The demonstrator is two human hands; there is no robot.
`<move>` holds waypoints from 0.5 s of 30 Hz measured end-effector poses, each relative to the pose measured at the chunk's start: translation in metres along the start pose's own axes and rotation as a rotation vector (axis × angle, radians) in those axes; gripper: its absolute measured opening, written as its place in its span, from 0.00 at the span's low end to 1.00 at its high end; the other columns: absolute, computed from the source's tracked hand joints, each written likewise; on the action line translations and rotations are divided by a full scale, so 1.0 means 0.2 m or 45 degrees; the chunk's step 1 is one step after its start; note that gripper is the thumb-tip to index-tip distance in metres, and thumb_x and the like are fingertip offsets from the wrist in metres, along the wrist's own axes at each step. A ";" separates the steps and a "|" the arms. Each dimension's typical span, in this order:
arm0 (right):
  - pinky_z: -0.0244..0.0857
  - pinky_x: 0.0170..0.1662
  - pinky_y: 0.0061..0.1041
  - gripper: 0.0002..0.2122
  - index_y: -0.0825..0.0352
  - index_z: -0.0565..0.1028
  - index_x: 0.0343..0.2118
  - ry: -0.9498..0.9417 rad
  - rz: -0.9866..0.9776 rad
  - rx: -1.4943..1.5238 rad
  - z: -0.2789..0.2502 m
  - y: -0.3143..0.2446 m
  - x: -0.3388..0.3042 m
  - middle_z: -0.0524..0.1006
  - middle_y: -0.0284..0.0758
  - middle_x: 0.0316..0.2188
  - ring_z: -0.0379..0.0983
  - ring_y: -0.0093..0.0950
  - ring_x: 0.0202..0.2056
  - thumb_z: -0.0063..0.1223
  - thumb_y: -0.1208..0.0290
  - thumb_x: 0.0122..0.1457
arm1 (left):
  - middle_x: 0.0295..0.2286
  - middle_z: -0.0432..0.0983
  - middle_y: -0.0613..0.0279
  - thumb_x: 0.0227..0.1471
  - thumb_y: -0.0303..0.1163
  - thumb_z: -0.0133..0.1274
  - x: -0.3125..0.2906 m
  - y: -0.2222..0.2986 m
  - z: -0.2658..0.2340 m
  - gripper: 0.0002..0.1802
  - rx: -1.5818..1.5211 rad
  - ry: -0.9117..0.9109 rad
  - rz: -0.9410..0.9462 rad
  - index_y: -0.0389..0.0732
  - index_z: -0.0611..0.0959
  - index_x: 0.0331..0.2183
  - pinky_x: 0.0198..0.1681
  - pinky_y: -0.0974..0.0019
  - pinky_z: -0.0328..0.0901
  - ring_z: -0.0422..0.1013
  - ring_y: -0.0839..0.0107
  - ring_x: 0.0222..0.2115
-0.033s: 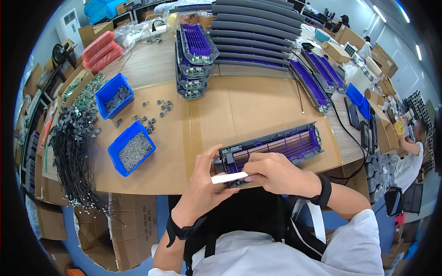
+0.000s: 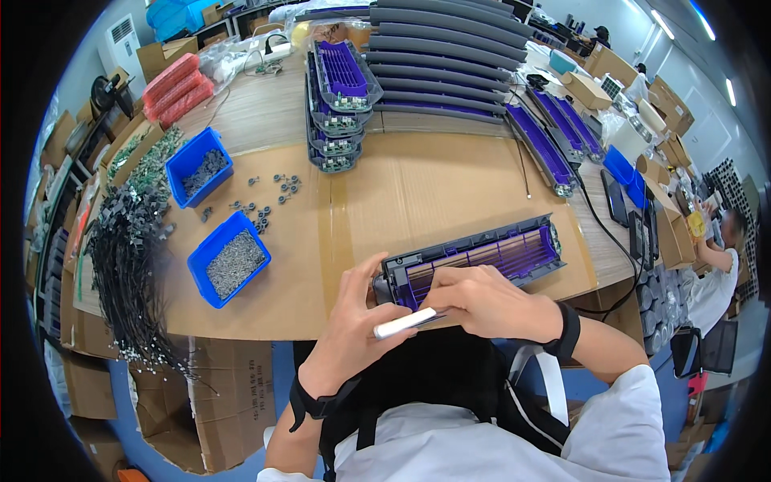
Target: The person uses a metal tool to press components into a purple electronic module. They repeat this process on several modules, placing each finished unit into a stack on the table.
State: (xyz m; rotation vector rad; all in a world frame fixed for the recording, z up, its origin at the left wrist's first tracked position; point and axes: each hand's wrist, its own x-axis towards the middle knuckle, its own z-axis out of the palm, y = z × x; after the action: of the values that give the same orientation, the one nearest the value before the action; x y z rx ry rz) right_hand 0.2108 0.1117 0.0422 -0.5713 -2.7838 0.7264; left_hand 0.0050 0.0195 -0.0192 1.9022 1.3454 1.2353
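Observation:
A long grey and purple housing [image 2: 482, 257] lies slanted on the cardboard sheet in front of me, with purple ribs inside and a green part at its right end. My left hand [image 2: 353, 321] is closed around the housing's left end. In front of that end, my right hand [image 2: 478, 301] pinches the right end of a short, flat white piece [image 2: 404, 322]. The piece's left end lies by my left thumb; whether the thumb grips it I cannot tell. My hands cover the housing's near left corner.
Two blue bins [image 2: 229, 261] of small metal and dark parts stand left, beside loose small rollers [image 2: 287, 185] and a black cable bundle [image 2: 128, 265]. Stacked purple housings [image 2: 341, 72] and grey covers [image 2: 446, 56] fill the back. A co-worker [image 2: 715, 273] sits far right.
The white piece has shifted slightly toward me and slants more, its right end higher than its left. My right fingers moved with it. The housing has stayed in place.

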 end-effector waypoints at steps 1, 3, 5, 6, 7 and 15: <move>0.66 0.29 0.37 0.04 0.66 0.78 0.29 -0.040 -0.095 -0.050 -0.03 0.01 0.00 0.74 0.39 0.30 0.74 0.41 0.26 0.58 0.78 0.49 | 0.56 0.58 0.45 0.34 0.27 0.71 0.00 -0.01 -0.01 0.16 0.077 -0.018 0.049 0.41 0.87 0.32 0.51 0.53 0.66 0.60 0.45 0.53; 0.67 0.27 0.35 0.04 0.65 0.78 0.28 -0.098 -0.236 -0.165 -0.05 0.03 0.01 0.72 0.38 0.31 0.73 0.37 0.24 0.59 0.77 0.46 | 0.57 0.58 0.44 0.35 0.28 0.70 0.00 -0.01 -0.01 0.16 0.165 -0.035 0.111 0.41 0.86 0.32 0.51 0.53 0.66 0.60 0.45 0.54; 0.67 0.26 0.33 0.04 0.64 0.77 0.26 -0.137 -0.328 -0.296 -0.05 0.04 0.02 0.70 0.37 0.31 0.73 0.33 0.23 0.59 0.76 0.45 | 0.57 0.58 0.43 0.36 0.28 0.70 0.01 0.01 -0.01 0.15 0.188 -0.035 0.139 0.41 0.86 0.31 0.51 0.53 0.66 0.60 0.44 0.54; 0.67 0.25 0.32 0.04 0.64 0.77 0.26 -0.139 -0.355 -0.324 -0.05 0.04 0.03 0.70 0.37 0.32 0.73 0.33 0.23 0.59 0.76 0.46 | 0.57 0.58 0.43 0.36 0.28 0.70 0.01 0.01 -0.02 0.15 0.195 -0.039 0.129 0.41 0.86 0.31 0.51 0.53 0.66 0.60 0.44 0.54; 0.67 0.25 0.32 0.03 0.64 0.77 0.26 -0.141 -0.382 -0.353 -0.04 0.04 0.03 0.70 0.38 0.32 0.73 0.32 0.23 0.59 0.76 0.46 | 0.57 0.58 0.43 0.36 0.29 0.70 0.01 0.01 -0.02 0.15 0.202 -0.044 0.120 0.41 0.86 0.32 0.51 0.52 0.66 0.61 0.44 0.54; 0.69 0.24 0.30 0.08 0.63 0.79 0.34 -0.101 -0.301 -0.406 -0.05 0.04 -0.02 0.71 0.37 0.32 0.74 0.30 0.21 0.57 0.76 0.48 | 0.57 0.58 0.42 0.38 0.27 0.68 0.02 0.05 -0.01 0.13 0.190 -0.045 0.019 0.41 0.86 0.31 0.52 0.52 0.63 0.60 0.44 0.53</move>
State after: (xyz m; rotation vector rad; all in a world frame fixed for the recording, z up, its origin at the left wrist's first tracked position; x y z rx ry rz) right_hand 0.2189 0.1206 0.0470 -0.2591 -2.9929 0.2635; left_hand 0.0084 0.0184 -0.0095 2.0294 1.4432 1.1304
